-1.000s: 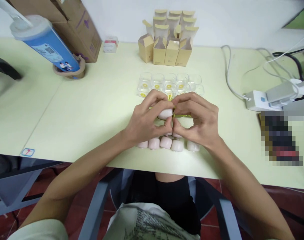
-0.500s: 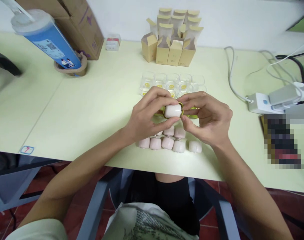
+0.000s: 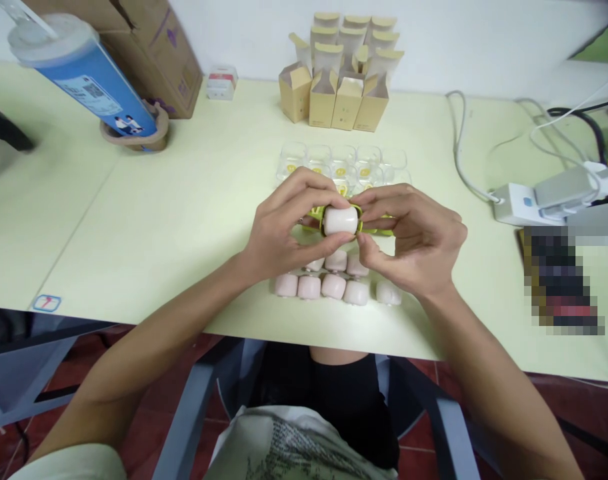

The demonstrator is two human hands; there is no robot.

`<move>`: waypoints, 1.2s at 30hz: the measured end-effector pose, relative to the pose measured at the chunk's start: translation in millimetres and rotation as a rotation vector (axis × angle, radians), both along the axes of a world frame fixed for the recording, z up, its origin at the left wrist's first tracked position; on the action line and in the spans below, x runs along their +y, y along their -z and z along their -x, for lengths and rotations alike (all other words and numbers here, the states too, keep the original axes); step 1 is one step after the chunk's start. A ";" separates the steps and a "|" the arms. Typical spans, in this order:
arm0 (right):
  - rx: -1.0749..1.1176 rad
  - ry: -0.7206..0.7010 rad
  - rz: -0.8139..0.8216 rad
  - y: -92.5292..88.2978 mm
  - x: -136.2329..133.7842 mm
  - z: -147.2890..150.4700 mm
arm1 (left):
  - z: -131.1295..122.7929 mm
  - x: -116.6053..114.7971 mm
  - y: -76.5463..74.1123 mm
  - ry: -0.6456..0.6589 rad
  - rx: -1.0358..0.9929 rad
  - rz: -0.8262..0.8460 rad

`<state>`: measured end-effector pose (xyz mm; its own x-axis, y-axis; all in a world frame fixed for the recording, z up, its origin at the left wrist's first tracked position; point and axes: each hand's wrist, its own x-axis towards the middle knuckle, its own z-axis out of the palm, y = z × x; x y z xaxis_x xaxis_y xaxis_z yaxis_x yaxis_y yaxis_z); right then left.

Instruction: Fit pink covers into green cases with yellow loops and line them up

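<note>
My left hand [image 3: 284,230] and my right hand [image 3: 411,237] meet above the table, both pinching one small pale pink rounded case [image 3: 341,220] between thumbs and fingertips. A yellow-green strap or piece [image 3: 379,229] shows behind it, under my right fingers. Below my hands, several more pink cases [image 3: 334,285] lie in rows near the table's front edge. Just beyond my hands stand several clear plastic shells [image 3: 344,163] with yellow stickers.
A cluster of open tan cardboard boxes [image 3: 341,80] stands at the back. A blue tube [image 3: 84,73] on a round stand and a brown carton [image 3: 159,47] sit at the far left. White cables and a power adapter [image 3: 521,200] lie at the right.
My hands have lifted the pink case up from the rows and turned it so its broad face shows; my right fingers have opened out around it.
</note>
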<state>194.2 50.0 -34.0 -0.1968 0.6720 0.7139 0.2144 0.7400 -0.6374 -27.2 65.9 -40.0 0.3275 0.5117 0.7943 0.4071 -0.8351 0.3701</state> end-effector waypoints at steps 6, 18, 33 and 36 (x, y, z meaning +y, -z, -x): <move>-0.057 0.048 -0.137 -3.4 -1.6 2.4 | 4.6 4.3 -5.3 0.094 0.067 -0.019; -0.150 0.149 -0.289 4.9 -7.3 1.2 | 10.1 7.6 -12.0 0.162 0.159 0.205; -0.106 0.133 -0.335 3.1 -4.1 3.2 | 12.3 6.4 -13.9 0.171 0.117 0.131; -0.091 0.062 -0.263 1.8 -1.1 1.5 | 12.6 6.4 -8.9 0.124 0.071 0.176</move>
<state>192.7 48.9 -35.8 -0.2323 0.4793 0.8464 0.3125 0.8608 -0.4017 -39.9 72.3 -31.1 0.4481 0.5930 0.6690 0.3357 -0.8052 0.4889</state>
